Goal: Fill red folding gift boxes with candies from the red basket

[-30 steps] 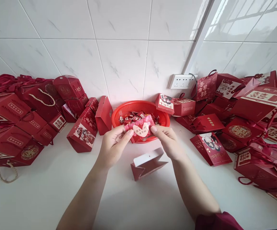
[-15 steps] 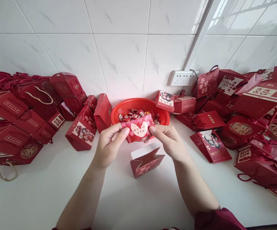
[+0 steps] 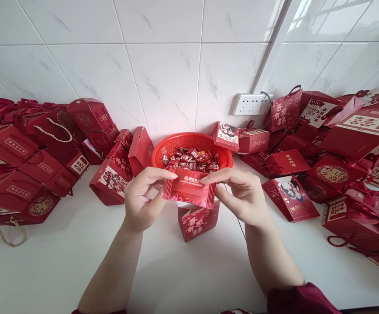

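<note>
Between my two hands is a red candy packet [image 3: 189, 188] with a band of small white print facing me. The fingers and thumb of my left hand [image 3: 145, 198] pinch its left end, and my right hand [image 3: 240, 196] pinches its right end. Just below the packet a small red box [image 3: 198, 224] with white lettering stands on the white table [image 3: 189, 274]; its upper part is hidden behind the packet. Behind my hands sits a red plastic basket [image 3: 176, 140] holding many small wrapped candies [image 3: 192, 159].
Red gift boxes [image 3: 25, 152] are piled at the left, with an upright box [image 3: 139, 150] beside the basket. More red boxes [image 3: 330, 174] crowd the right side. A white power strip [image 3: 252, 104] is on the tiled wall [image 3: 163, 78].
The packet has been turned over: the pink side with the heart has given way to the plain red side with print. Both hands have shifted slightly, covering the box's top.
</note>
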`<state>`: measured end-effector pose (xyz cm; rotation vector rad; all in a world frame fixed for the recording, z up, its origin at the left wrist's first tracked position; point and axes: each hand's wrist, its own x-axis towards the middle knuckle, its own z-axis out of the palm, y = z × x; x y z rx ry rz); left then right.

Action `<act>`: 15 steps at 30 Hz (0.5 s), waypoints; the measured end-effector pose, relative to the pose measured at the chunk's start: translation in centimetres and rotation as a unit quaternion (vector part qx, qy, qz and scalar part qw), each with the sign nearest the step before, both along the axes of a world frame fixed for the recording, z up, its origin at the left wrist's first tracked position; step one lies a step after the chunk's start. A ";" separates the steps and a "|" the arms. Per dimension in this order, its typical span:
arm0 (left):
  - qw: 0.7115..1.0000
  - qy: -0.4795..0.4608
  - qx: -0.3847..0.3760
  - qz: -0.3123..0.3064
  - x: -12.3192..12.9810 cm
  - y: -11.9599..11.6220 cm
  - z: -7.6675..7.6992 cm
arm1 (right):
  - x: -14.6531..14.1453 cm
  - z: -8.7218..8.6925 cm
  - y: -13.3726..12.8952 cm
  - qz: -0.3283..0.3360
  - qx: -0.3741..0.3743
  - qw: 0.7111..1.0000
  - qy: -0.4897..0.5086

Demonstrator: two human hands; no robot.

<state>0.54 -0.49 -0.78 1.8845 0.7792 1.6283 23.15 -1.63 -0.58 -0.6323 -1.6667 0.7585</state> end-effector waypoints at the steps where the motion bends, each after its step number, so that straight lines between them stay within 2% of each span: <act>1: 1.000 -0.004 -0.007 -0.012 0.1 -0.1 0.0 | 0.0 0.1 -0.1 -0.009 0.014 1.000 -0.013; 7: 0.995 -0.013 -0.054 -0.080 0.0 -0.1 0.4 | 0.0 0.2 -0.5 -0.039 0.049 0.997 -0.035; 10: 0.995 -0.009 -0.062 -0.075 -0.2 0.0 0.4 | 0.2 0.0 -0.4 -0.035 0.019 0.999 -0.024; 13: 0.997 -0.010 -0.035 -0.073 -0.3 0.0 0.5 | 0.4 -0.1 -0.4 -0.019 -0.028 0.999 -0.007; 15: 0.998 0.007 -0.022 -0.054 -0.2 -0.1 0.5 | 0.4 0.0 -0.4 -0.007 -0.035 0.999 -0.002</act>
